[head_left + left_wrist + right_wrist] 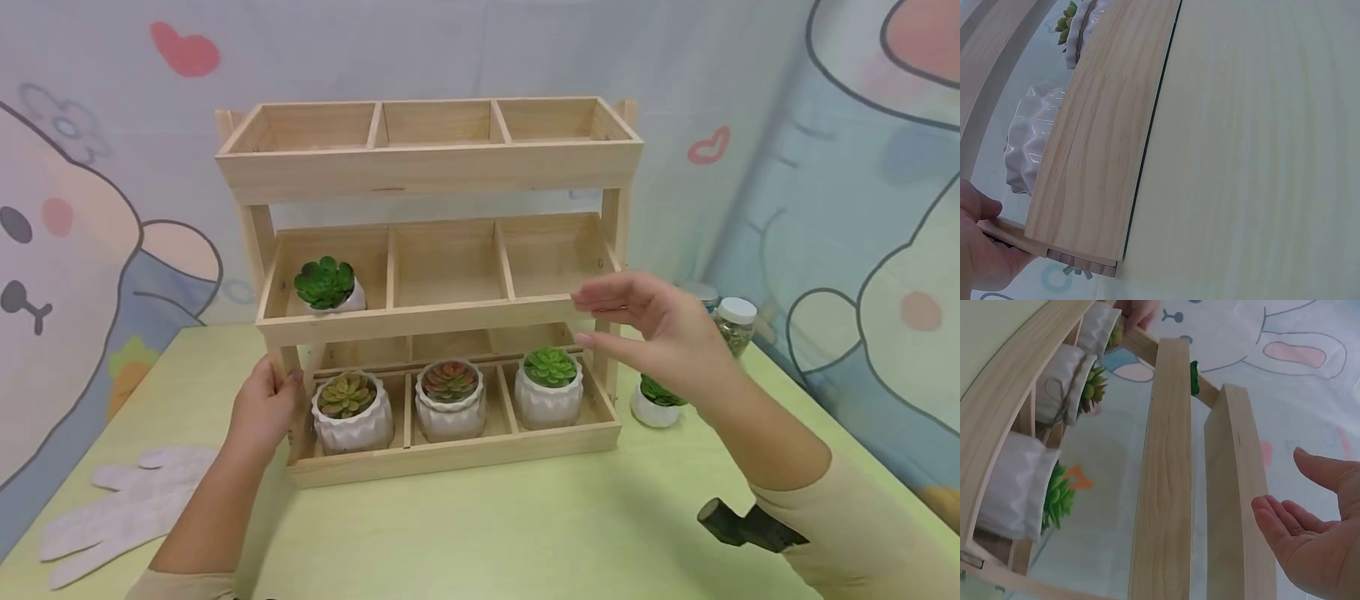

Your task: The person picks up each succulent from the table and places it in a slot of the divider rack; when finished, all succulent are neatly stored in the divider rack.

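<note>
A three-tier wooden plant shelf (431,171) stands on the table, each tier split into three compartments. My left hand (261,406) grips its left side post low down, thumb in front; the left wrist view shows the hand (988,244) at that side piece. My right hand (663,333) is held beside the middle tier's right end, fingers extended and nothing in it. Potted succulents fill the bottom tier: a yellowish one (352,421), a reddish one (450,408) and a bright green one (550,396). A dark green succulent (325,283) leans in the middle tier's left compartment.
Right of the shelf, another small potted succulent (656,408) stands before a lidded jar (735,321), with a second lid behind. White gloves (135,504) lie on the left of the table. A black cylindrical object (750,527) shows at my right sleeve. A printed cloth hangs behind.
</note>
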`<state>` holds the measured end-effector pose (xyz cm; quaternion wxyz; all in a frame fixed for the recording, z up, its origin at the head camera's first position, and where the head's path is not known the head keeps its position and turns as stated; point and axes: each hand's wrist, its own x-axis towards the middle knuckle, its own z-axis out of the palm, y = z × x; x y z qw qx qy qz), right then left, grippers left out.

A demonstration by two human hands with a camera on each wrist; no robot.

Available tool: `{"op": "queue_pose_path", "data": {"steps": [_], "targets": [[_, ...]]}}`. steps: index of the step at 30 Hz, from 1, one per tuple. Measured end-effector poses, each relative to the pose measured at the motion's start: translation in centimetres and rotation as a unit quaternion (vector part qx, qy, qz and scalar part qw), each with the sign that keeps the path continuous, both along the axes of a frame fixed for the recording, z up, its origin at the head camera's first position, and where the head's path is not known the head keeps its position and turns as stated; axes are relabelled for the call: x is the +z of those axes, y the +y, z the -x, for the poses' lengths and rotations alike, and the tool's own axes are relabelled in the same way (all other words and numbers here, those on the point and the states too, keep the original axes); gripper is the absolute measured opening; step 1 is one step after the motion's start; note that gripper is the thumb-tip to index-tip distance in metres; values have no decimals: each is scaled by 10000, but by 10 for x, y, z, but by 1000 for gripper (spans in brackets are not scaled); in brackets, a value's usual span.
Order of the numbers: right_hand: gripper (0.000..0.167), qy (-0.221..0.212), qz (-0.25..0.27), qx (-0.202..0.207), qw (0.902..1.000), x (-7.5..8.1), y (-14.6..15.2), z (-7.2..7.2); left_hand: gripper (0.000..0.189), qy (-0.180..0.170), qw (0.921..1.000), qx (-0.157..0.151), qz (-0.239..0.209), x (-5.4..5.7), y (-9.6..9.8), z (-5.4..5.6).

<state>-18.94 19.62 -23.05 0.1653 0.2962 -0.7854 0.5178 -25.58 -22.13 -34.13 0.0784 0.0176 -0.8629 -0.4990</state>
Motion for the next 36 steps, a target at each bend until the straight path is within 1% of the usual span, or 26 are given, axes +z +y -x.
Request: {"op": "queue_pose_path", "data": {"steps": [3, 7, 10, 13, 16, 18, 22, 25, 28, 32, 36], "targets": [[36, 43, 75, -148, 9999, -4, 14, -2, 43, 2, 10000, -12, -23, 1, 0, -1], [35, -61, -14, -563, 9984, -14, 33, 0, 44, 15, 10000, -2, -62, 1, 0, 0], [34, -368, -53, -866, 9955, -27, 47, 4, 43, 8, 9999, 7, -119, 0, 0, 0], [38, -761, -63, -1098, 9910, -41, 62, 9, 43, -3, 9999, 14, -143, 0, 1, 0], [45, -1074, -206, -1401, 9841, -56, 75, 11, 42, 32, 9999, 30, -115, 0, 1, 0], [51, -1241, -456, -1651, 9774, -65, 82, 12, 41, 82, 9999, 56, -68, 0, 1, 0], [66, -1576, -985, -2031, 9613, -82, 96, 15, 41, 148, 9999, 69, -28, -1, 0, 1], [79, -1794, -1292, -2293, 9479, -94, 104, 17, 42, 126, 9999, 28, -37, -1, 0, 1], [88, -1996, -1423, -2447, 9381, -105, 110, 19, 43, 72, 10000, 24, -35, 0, 0, 1], [91, -2130, -1468, -2464, 9340, -118, 113, 22, 43, 65, 10000, 59, -26, 0, 0, 1], [95, -2159, -1624, -2495, 9299, -124, 112, 24, 45, 68, 9999, 42, -65, -1, 0, 2]]}}
